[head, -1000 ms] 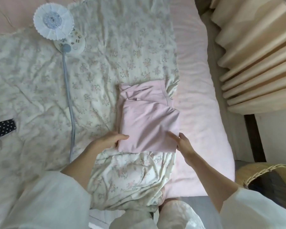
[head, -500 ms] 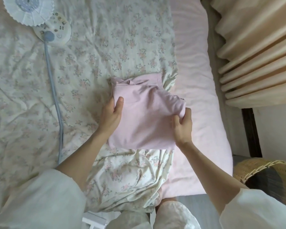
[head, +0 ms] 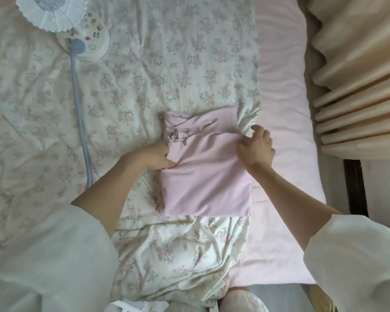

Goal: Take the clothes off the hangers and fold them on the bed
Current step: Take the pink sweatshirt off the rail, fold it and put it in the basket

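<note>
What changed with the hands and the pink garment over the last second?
Both hands moved from the pink garment's near edge up its sides. The left hand now grips the left edge near the bunched top; the right hand pinches the upper right edge. The garment stays folded in the same spot on the floral quilt; the fan lies unmoved.

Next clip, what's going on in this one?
A person is folding a pink garment on a bed covered with a floral quilt. The left hand pinches the garment's left edge, and the right hand holds its right edge near the top. The garment lies folded into a compact rectangle, with its far end bunched. A white fan with a grey cord lies on the quilt further back. No hangers are in view.
</note>
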`<state>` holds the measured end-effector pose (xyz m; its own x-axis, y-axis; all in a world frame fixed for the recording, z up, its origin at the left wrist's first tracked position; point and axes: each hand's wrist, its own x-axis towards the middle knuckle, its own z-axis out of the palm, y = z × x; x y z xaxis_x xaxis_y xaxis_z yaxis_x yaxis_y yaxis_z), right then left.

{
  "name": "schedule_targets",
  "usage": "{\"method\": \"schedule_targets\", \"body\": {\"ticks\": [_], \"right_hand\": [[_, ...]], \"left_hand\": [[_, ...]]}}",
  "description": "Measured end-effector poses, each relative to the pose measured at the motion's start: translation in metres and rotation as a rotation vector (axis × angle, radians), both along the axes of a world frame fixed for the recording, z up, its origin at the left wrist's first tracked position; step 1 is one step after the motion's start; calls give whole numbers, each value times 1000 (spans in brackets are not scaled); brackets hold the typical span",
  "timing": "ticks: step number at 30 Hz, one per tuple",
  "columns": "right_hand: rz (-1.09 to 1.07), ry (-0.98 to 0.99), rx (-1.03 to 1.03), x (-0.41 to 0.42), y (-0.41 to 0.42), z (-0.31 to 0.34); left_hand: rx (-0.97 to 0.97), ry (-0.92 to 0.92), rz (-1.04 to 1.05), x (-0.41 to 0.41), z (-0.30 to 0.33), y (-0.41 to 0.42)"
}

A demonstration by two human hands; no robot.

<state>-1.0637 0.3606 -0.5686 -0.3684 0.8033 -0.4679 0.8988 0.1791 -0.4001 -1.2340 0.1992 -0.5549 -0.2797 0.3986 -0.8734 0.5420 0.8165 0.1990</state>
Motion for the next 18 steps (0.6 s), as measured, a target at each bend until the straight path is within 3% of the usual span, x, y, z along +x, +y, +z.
{"method": "schedule_targets", "body": {"ticks": [2,5,6,8,10,12,15,18], "right_hand": [[130,201,110,-23,2,1],[421,350,98,-65,5,0],[531,332,52,-77,4,-1],[739,229,-28,-99,3,-8],[834,132,-48,-111,0,-13],[868,76,-9,-117,1,-17],[930,40,138,-116,5,-20],[855,166,233,-113,11,-20]], "left_hand": [[7,-121,83,-8,1,-4],[100,-533,667,-22,-6,-20],[175,-557,866,-26,-10,-24],[410,-358,1063,-37,-25,-24],[628,-34,951,-41,-38,-20],[759,164,736,-41,-46,-14],[872,263,494,-35,-48,-7],[954,389,241,-38,-52,-1]]}}
